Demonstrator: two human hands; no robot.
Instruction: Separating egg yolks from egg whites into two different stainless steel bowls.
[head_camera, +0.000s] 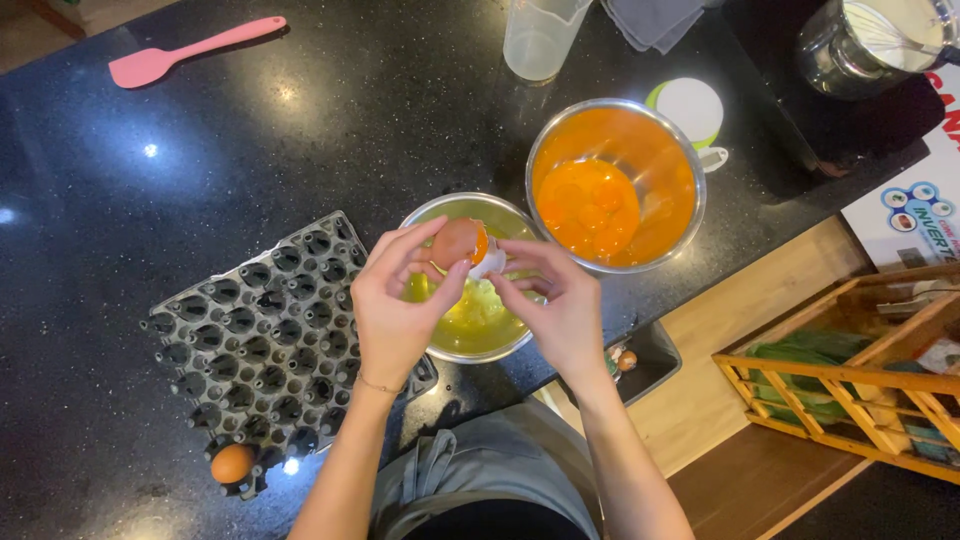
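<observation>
Nearest the body, the worktop (120, 300) edge runs just in front of the apron, and at its near left corner one whole egg (232, 463) sits in the last filled cup of the dark tray (262, 345); the other cups show hollow.

Just past the tray, both hands work over the small bowl (474, 283). The left hand (392, 315) has its fingers curled around a brown shell half (460, 243) with a yolk showing orange at its open side. The right hand (560, 310) pinches the other half (490, 262), pale inside, between thumb and fingertips. The two halves touch, tilted toward each other, directly above the bowl, which holds clear whites.

By the look of it, the step in hand is separating — the white draining down while the yolk stays cradled in the shell. The next move would likely call for a steady carry to the right and farther out, to the big bowl (615, 185) of yolks, without nicking the yolk on the shell's broken edge.

The two bowls stand just beside each other, so that path is short and open. Farther back a clear jug (538, 38) and a round lid (688, 108) crowd the big bowl's far side. The far left, near the pink spatula (190, 50), has more room.
</observation>
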